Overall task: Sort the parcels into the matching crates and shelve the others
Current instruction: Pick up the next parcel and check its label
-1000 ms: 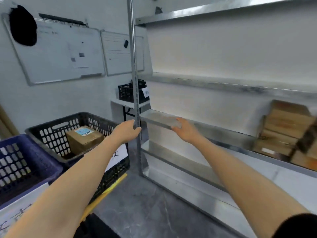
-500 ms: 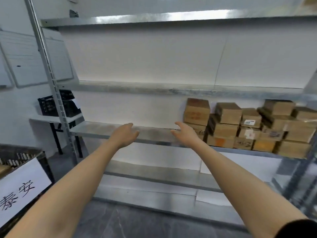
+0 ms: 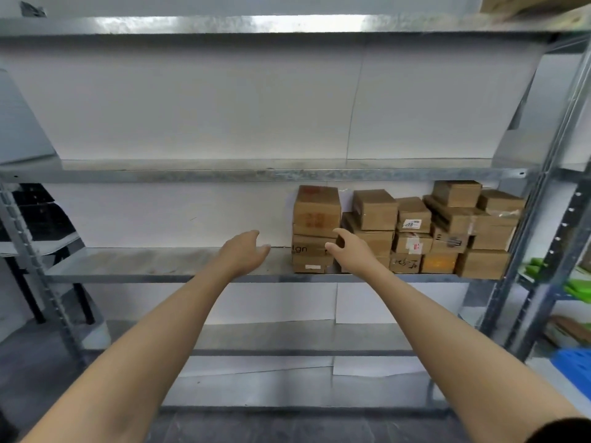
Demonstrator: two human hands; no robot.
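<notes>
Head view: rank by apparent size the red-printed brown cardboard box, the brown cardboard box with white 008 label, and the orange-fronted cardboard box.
1. Red-printed brown cardboard box.
2. Brown cardboard box with white 008 label.
3. Orange-fronted cardboard box; only its front shows.

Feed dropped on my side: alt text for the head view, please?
Both hands are empty: the left hand and right hand reach toward stacked cardboard parcels on the right part of a metal shelf.
</notes>
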